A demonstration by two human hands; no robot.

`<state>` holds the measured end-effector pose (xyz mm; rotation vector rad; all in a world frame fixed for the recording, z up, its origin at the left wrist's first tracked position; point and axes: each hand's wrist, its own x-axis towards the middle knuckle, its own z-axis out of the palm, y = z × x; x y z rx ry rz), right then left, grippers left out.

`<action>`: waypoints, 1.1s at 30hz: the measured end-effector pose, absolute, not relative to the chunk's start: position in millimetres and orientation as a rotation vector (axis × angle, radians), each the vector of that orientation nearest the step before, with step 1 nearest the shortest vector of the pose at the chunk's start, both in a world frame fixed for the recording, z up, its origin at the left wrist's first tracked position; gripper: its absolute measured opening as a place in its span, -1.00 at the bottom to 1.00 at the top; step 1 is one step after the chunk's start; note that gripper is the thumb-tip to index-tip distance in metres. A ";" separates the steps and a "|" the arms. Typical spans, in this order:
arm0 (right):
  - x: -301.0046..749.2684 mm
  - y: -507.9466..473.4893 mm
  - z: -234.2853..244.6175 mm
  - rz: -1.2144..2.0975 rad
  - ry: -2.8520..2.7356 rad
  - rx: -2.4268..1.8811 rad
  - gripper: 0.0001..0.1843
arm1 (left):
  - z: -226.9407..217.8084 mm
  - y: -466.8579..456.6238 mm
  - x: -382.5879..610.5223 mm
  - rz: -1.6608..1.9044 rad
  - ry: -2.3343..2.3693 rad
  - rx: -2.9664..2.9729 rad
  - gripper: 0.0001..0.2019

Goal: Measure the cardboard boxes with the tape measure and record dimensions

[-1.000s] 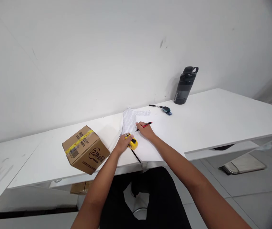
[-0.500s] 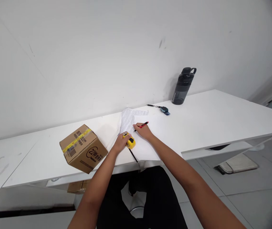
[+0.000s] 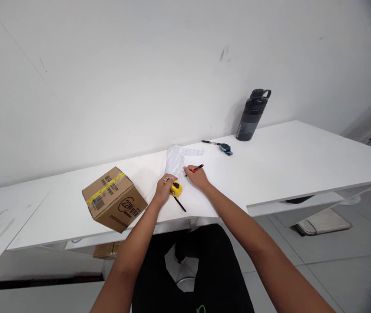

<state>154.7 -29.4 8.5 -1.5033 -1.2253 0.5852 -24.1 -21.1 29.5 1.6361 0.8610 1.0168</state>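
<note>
Your right hand (image 3: 197,177) pinches a red pen (image 3: 198,168) over white paper (image 3: 202,204), while your left hand (image 3: 163,190) is clamped on a yellow tape measure (image 3: 176,188).
The red pen slants with its tip down near the left side of the white paper; whether it touches is too small to tell. Your left hand has the tape measure just left of it, a black strap (image 3: 180,204) running from its case toward the table's front edge. A printed sheet (image 3: 174,160), creased, lies just beyond both hands on the white table (image 3: 306,161). To your left sits a taped cardboard box (image 3: 112,198); past the printed sheet, toward the wall (image 3: 133,78), lie a black pen (image 3: 210,142) and a small dark object (image 3: 226,149), with a dark bottle (image 3: 251,119) upright farther right.
</note>
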 end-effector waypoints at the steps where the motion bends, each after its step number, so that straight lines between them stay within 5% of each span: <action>1: 155.2 -29.0 7.8 0.576 -1.211 -1.515 -0.58 | 29.4 -21.1 -23.8 1.025 0.870 1.635 -0.75; 33: 164.6 -38.8 10.4 0.611 -1.087 -1.582 -0.61 | 20.1 -14.1 -12.8 1.246 0.789 1.505 -0.90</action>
